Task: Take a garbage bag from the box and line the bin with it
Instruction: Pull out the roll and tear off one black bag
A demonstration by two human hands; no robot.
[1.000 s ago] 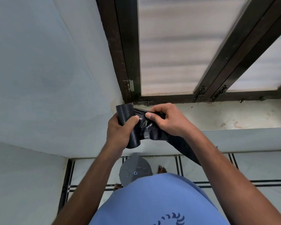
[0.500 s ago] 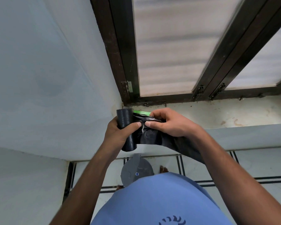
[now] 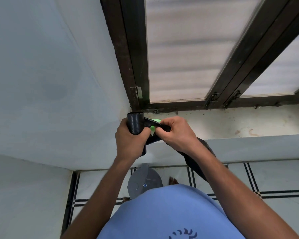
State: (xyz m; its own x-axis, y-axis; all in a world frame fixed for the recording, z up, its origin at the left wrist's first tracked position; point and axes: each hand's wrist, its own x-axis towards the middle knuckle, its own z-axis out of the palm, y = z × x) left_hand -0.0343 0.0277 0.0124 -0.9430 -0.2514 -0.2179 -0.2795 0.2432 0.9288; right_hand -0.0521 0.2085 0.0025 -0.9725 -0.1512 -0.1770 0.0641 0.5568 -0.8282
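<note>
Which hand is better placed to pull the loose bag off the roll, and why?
The right hand. It already pinches the loose bag trailing from the roll, while the left hand grips the roll and steadies it.

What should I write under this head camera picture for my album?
Left hand holds a black roll of garbage bags while the right hand pulls one bag loose above the grey bin.

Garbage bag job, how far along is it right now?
Done: the roll of bags is out and in the left hand. In hand: the right hand pinches the black bag trailing from the roll, beside a green strip, apparently separating one bag. Left: free the bag, open it and fit it in the grey bin on the floor, whose lid looks closed.
</note>
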